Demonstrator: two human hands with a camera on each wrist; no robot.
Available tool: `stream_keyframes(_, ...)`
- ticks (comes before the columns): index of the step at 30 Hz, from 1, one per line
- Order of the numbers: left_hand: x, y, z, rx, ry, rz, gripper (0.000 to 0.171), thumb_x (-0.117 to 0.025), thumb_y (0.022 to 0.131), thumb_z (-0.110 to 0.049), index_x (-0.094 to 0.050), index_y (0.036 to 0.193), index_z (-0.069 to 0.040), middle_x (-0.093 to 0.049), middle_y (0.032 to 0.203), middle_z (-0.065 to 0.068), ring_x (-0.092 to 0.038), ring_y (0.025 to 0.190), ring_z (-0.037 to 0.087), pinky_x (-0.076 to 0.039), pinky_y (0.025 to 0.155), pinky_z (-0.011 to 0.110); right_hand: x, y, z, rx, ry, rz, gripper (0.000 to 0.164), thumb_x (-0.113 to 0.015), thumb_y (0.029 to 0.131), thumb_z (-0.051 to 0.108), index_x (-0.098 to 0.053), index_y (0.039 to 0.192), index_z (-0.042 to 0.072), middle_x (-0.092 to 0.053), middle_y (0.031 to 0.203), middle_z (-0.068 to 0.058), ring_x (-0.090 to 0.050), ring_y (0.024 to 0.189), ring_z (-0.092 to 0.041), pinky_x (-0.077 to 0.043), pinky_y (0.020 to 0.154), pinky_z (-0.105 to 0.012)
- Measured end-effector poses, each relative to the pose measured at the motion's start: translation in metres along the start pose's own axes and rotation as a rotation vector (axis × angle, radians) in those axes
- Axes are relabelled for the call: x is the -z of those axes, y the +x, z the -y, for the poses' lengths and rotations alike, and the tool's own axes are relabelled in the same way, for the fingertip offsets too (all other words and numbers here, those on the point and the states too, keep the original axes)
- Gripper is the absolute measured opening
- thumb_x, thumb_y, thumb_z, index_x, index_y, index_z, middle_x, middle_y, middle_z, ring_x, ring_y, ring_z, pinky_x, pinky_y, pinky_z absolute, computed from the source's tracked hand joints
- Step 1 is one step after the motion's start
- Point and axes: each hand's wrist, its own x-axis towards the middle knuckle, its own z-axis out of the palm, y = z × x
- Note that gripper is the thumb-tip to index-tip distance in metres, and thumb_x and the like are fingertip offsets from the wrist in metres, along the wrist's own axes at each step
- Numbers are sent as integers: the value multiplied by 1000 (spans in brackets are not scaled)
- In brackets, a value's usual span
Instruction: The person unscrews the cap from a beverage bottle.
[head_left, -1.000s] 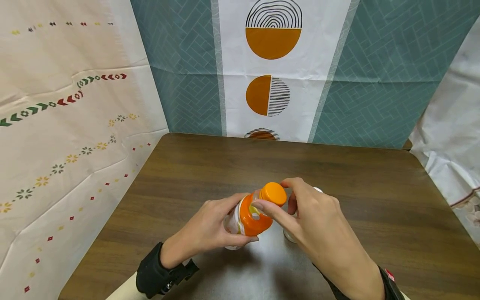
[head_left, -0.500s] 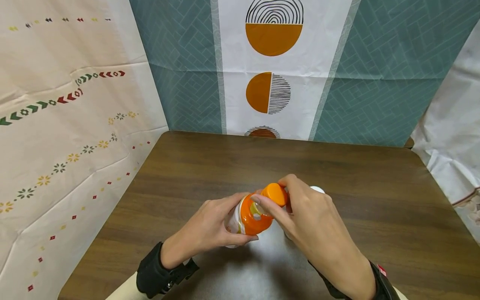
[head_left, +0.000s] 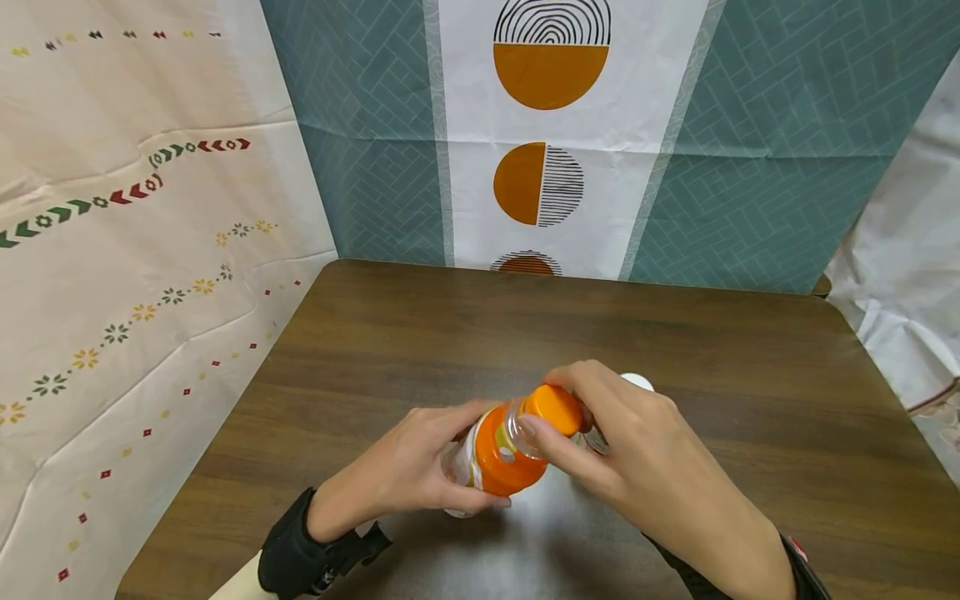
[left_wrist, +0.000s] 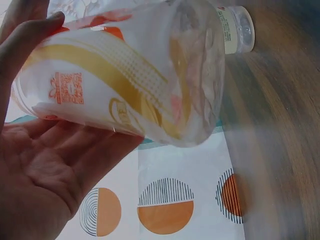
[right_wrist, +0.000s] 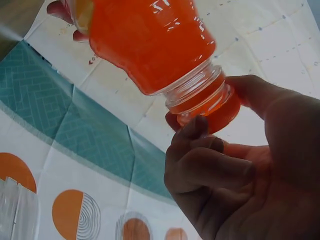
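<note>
A clear plastic bottle (head_left: 501, 454) with an orange and white wrap is tilted, its neck up to the right. My left hand (head_left: 420, 458) grips it round the body, thumb on the near side; in the left wrist view the bottle's clear base (left_wrist: 200, 75) points away from the palm. The fingers and thumb of my right hand (head_left: 637, 450) pinch the orange cap (head_left: 555, 408) at the neck. In the right wrist view, clear neck threads (right_wrist: 195, 85) show between the wrap and the cap (right_wrist: 220, 112). Some fingertips are hidden behind the bottle.
Behind my right hand stands a clear container with a white lid (head_left: 637, 381), mostly hidden; its label (left_wrist: 230, 30) shows in the left wrist view. The brown wooden table (head_left: 420, 333) ends at a patterned cloth backdrop (head_left: 375, 167). Another cloth (head_left: 150, 375) hangs at the left.
Both hands and the bottle have shifted slightly down in the head view. More of the clear neck shows below the cap now. The hold of each hand looks much the same.
</note>
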Motion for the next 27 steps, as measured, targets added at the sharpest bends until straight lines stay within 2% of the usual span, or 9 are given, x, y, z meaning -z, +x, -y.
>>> stream_keyframes(4,0,-1,-2,-13,-21,19,66,-83,78,-41,-51,135,-29,-67,112,-15,-64,94,-1,-56,84,21,4,-2,1,11,-19,39,23,-71,90,32,-62,108,21,-56,95,18,-51,79,3,-44,69,-9)
stream_keyframes(11,-1,0,-2,-26,-26,36,66,-82,79,-42,-51,135,-29,-66,111,-15,-63,93,-2,-56,82,19,6,-7,-2,32,-74,71,27,-69,89,28,-62,113,19,-53,98,14,-50,83,-1,-51,65,-20)
stream_keyframes(14,-2,0,-2,-24,-29,39,67,-83,78,-42,-50,135,-30,-66,111,-16,-63,92,-2,-56,82,19,7,-8,-3,51,-92,79,28,-68,89,29,-62,115,20,-50,98,14,-48,84,-1,-50,64,-20)
stream_keyframes(17,-2,-1,-2,-15,-44,42,68,-84,76,-43,-50,134,-31,-66,111,-17,-63,93,-2,-56,82,20,9,-9,-4,90,-97,66,30,-67,90,29,-63,117,19,-49,97,11,-47,83,-1,-48,63,-19)
stream_keyframes(23,-2,-1,-1,-34,-55,46,68,-83,78,-41,-50,136,-29,-66,112,-15,-64,95,-1,-56,84,21,17,-9,-5,151,-57,7,31,-64,91,27,-64,120,16,-51,99,8,-46,78,1,-42,56,-7)
stream_keyframes(27,-2,-2,-2,-37,-62,41,67,-84,78,-40,-51,135,-29,-66,115,-15,-64,98,-1,-56,87,22,23,-11,-11,205,-50,-64,33,-63,93,27,-65,124,16,-55,101,7,-48,83,0,-45,59,-10)
